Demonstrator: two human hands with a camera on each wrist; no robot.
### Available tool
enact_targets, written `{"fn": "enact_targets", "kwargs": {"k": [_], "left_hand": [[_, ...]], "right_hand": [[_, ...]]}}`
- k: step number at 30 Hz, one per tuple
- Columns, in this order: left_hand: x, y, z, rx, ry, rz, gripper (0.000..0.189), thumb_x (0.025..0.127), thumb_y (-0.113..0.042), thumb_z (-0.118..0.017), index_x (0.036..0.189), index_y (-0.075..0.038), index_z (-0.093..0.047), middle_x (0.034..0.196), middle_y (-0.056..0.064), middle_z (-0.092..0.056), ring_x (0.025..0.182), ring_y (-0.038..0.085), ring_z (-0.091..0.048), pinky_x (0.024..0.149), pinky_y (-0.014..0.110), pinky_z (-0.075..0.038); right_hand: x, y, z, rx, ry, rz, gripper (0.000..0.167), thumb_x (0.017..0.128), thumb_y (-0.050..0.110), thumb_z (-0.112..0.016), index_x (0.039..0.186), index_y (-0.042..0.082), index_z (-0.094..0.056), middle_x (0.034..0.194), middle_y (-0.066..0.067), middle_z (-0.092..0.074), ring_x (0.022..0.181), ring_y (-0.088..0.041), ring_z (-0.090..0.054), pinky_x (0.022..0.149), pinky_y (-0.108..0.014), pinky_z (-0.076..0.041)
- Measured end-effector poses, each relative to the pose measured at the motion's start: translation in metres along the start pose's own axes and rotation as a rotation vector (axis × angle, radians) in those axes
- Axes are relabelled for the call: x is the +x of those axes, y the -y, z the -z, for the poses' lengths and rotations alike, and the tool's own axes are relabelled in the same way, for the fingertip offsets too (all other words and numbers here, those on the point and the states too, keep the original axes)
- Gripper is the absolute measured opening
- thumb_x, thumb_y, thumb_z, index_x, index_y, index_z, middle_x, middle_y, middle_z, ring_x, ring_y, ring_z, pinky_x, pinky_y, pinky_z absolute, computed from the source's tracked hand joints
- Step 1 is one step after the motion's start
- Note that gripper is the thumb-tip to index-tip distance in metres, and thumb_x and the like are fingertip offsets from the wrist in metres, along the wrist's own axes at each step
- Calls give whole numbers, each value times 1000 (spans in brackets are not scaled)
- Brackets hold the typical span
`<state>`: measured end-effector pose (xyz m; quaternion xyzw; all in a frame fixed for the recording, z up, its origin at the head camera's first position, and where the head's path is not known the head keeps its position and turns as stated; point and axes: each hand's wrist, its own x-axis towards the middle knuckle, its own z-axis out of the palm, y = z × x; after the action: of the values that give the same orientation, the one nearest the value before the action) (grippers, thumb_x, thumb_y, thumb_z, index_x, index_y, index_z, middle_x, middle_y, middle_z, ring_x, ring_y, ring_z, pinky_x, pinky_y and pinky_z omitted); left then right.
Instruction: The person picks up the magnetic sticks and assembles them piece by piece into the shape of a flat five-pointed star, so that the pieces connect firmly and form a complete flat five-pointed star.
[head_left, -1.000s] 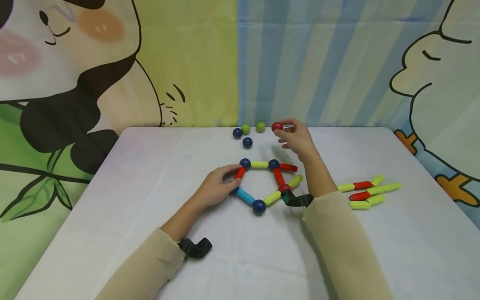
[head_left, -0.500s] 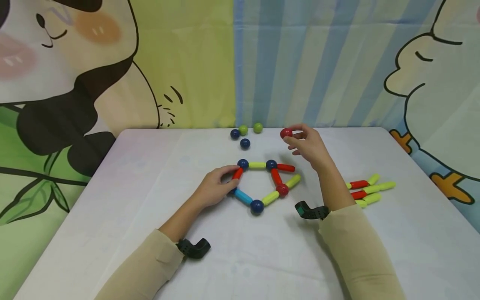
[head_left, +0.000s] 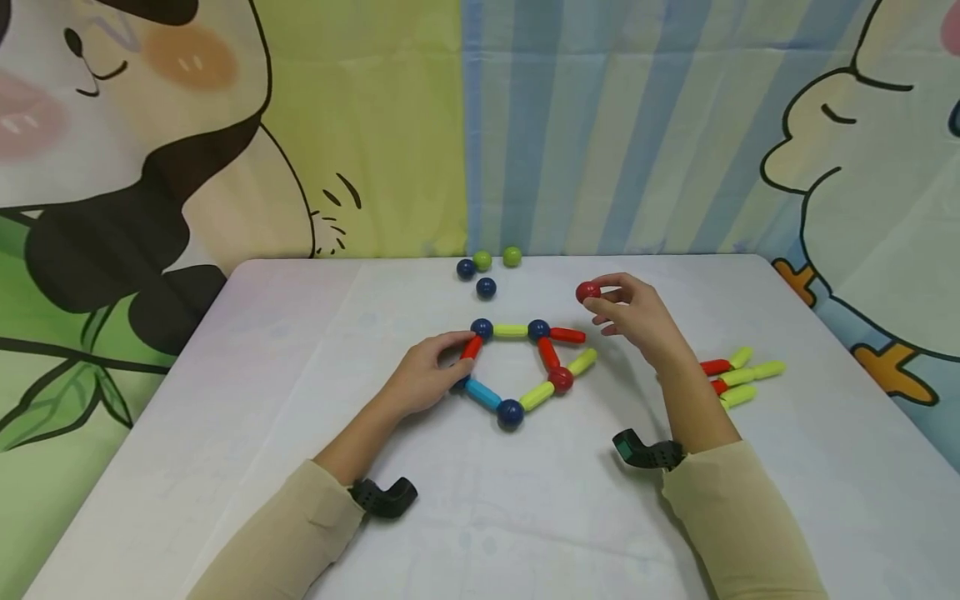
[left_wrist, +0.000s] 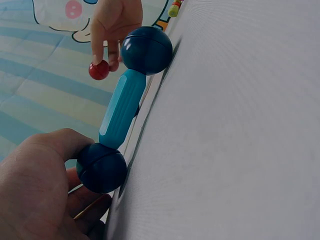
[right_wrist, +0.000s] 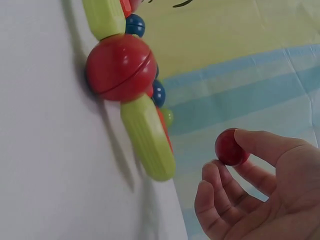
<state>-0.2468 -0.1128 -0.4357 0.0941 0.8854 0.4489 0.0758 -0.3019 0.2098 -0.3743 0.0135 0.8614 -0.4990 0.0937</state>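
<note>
My right hand (head_left: 639, 318) pinches a red ball (head_left: 587, 292) between thumb and fingers, above the table right of a toy ring. Its other fingers curl loosely below the ball in the right wrist view. The ring lies flat, built of coloured magnetic sticks and balls, with a red ball (head_left: 561, 381) at its right corner. From there a yellow-green stick (head_left: 582, 361) points outward; a red stick (head_left: 567, 335) juts from the upper right blue ball (head_left: 538, 330). My left hand (head_left: 422, 375) grips the ring's left red stick (head_left: 472, 347), partly covering the left blue ball (left_wrist: 101, 168).
Two loose green balls and two loose blue balls (head_left: 486, 288) lie near the table's back edge. Several red and yellow-green sticks (head_left: 742, 375) lie at the right, partly hidden behind my right forearm. A printed curtain (head_left: 555, 125) hangs behind the white table (head_left: 480, 533).
My right hand has carried the red ball from the table's back edge toward me and to the right. My left hand stays on the ring. The view has shifted slightly.
</note>
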Motion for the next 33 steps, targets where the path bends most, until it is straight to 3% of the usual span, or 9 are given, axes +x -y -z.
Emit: {"fn": "enact_targets", "kwargs": {"k": [7,13,19,23,33], "left_hand": [[-3,2,2,-8,-6,15,49,100,-28,-65,148,-23,-57,155,5,-54,150,29,-42,123,53,-32],[-3,5,3,-10,2,15,50,100,-29,-66,149,-23,-57,155,6,-54,149,30,-43,123,54,-32],[-1,4,3,-3,2,1,50,100,-28,-66,148,-23,-57,155,6,-54,150,30,-42,123,54,-32],[0,1,2,-10,11,3,50,100,-28,-66,149,-23,-56,155,6,-53,150,30,-42,123,54,-32],[1,-1,0,-16,8,7,49,100,-28,-66,148,-21,-57,155,5,-54,150,29,-42,124,52,-31]], "right_hand": [[-6,-12,3,-40,38,-56,58,99,40,-67,147,14,-47,134,-16,-58,111,-33,-65,95,-39,-58],[-13,-22,7,-100,87,-85,59,99,41,-66,146,11,-47,133,-18,-60,109,-32,-65,90,-34,-60],[-17,-34,17,-165,176,-142,60,97,47,-66,142,11,-51,124,-15,-60,99,-28,-61,82,-30,-53],[-16,-39,20,-178,229,-132,57,97,45,-67,139,8,-54,117,-15,-62,94,-27,-60,80,-29,-51],[-13,-40,16,-253,243,-115,54,98,46,-66,137,8,-57,101,-11,-61,84,-25,-57,74,-30,-49]]}}
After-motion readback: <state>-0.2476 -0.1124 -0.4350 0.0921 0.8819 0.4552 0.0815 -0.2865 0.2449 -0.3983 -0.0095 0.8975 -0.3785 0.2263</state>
